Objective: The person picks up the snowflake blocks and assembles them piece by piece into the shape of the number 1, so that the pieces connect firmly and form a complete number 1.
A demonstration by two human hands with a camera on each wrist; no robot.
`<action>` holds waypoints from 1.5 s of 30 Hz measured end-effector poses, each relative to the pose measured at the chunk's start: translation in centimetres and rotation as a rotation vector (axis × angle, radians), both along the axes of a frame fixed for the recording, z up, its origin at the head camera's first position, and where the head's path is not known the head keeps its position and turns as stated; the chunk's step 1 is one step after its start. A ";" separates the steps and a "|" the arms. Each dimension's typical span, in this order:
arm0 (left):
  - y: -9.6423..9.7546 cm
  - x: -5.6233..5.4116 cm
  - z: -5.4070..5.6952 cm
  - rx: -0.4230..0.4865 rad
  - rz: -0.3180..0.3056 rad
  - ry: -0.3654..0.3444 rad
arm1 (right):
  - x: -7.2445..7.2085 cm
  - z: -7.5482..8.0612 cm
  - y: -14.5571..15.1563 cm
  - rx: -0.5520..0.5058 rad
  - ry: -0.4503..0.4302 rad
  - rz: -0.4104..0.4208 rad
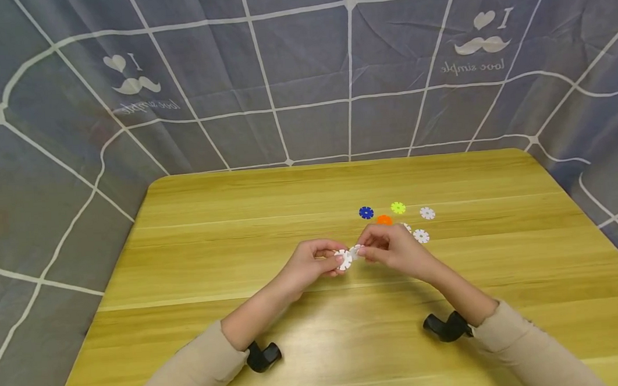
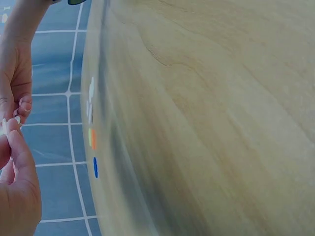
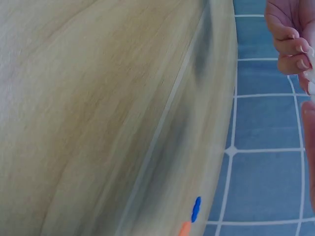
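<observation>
My left hand (image 1: 315, 260) pinches a white notched disc (image 1: 346, 260) between thumb and fingers, its flat face toward the head camera. Right beside it, a second white notched disc (image 1: 355, 252) is pinched by my right hand (image 1: 393, 248), seen at a slant and partly covered by the fingertips. The two discs meet at their edges in the head view. In the left wrist view the left hand (image 2: 19, 182) and right hand (image 2: 17, 83) come together at the frame's left edge. The right wrist view catches only part of the left hand (image 3: 293, 39) at its right edge.
Beyond the right hand lie loose notched discs: blue (image 1: 366, 213), orange (image 1: 384, 220), yellow-green (image 1: 398, 207) and white ones (image 1: 428, 213), one partly hidden by that hand. They rest on the wooden table (image 1: 211, 221). A grey curtain with white lines (image 1: 308, 70) hangs behind.
</observation>
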State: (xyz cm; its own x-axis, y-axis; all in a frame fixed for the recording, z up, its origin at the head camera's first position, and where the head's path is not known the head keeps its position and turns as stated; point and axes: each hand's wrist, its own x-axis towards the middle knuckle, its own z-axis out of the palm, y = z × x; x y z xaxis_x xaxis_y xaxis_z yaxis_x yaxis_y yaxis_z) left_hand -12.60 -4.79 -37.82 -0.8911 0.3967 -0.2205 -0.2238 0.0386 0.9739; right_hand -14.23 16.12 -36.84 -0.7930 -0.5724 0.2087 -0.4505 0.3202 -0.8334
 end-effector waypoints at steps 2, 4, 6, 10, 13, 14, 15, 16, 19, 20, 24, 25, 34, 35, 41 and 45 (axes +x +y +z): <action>-0.2 0.2 0.3 0.007 0.005 -0.006 | 0.3 0.1 -0.3 0.003 0.125 0.010; -0.3 0.4 0.6 0.013 0.015 -0.016 | 0.7 0.2 -0.6 0.000 0.276 0.027; -0.4 0.5 0.9 0.019 0.025 -0.024 | 0.9 0.4 -0.9 -0.010 0.423 0.044; -0.1 0.5 1.6 0.043 0.029 -0.014 | 1.2 0.9 -1.2 -0.048 0.561 0.046; 0.5 0.5 1.9 0.078 0.019 -0.018 | 1.3 1.3 -0.8 -0.066 0.577 0.028; 0.6 0.5 1.9 0.088 0.018 -0.023 | 1.4 1.3 -0.7 -0.069 0.576 0.023; 0.7 0.6 2.0 0.093 0.019 -0.026 | 1.5 1.3 -0.6 -0.074 0.571 0.023; 0.8 0.7 2.0 0.096 0.024 -0.040 | 1.5 1.3 -0.6 -0.078 0.557 0.024; 0.8 1.3 1.8 0.089 0.039 -0.065 | 1.8 0.8 -0.5 -0.092 0.485 0.036; 0.8 1.5 1.7 0.087 0.045 -0.069 | 1.9 0.7 -0.5 -0.100 0.450 0.033; 1.0 2.2 1.2 0.095 0.075 -0.073 | 2.1 0.0 -0.4 -0.114 0.334 -0.004; 1.2 2.3 1.1 0.101 0.080 -0.067 | 2.1 0.0 -0.3 -0.110 0.323 -0.016; 1.9 1.9 1.0 0.086 0.041 0.005 | 1.7 0.5 1.4 -0.073 0.305 -0.023; 1.8 1.8 1.0 0.080 0.036 0.008 | 1.6 0.5 1.4 -0.061 0.291 -0.029; 1.3 1.6 0.8 0.049 -0.015 0.028 | 1.4 0.5 1.3 -0.018 0.223 -0.034; 1.0 1.4 0.8 0.037 -0.060 0.040 | 1.2 0.6 1.1 -0.024 0.220 -0.021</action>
